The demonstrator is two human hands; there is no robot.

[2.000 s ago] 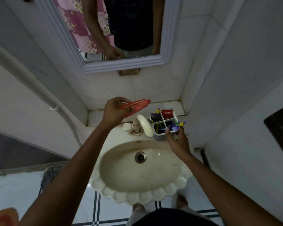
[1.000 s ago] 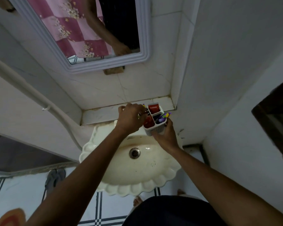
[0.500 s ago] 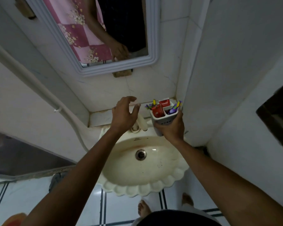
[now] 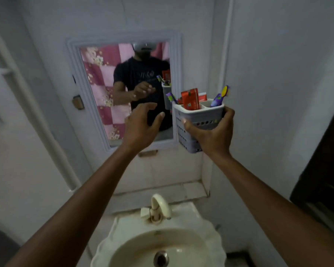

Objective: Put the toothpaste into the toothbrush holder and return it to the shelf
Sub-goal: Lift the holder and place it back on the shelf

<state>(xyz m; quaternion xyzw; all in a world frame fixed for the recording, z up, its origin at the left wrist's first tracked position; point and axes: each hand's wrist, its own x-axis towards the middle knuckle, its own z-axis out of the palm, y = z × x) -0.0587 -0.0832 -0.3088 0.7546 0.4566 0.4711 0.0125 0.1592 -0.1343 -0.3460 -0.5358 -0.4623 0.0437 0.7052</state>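
My right hand grips the grey perforated toothbrush holder from below and holds it up at chest height, right of the mirror. A red toothpaste tube stands upright in its front left compartment, with a second red pack behind it. Purple and yellow toothbrushes stick out of the right compartment. My left hand hovers just left of the holder, fingers spread and curved, holding nothing.
A framed mirror hangs on the wall behind my hands. Below it a tiled ledge runs along the wall above the cream sink and its tap. A white pipe slants down at left. A dark opening is at right.
The toothpaste went into the holder and my left hand let it go. My right hand lifted the holder from the sink edge up to mirror height; the view tilted upward.
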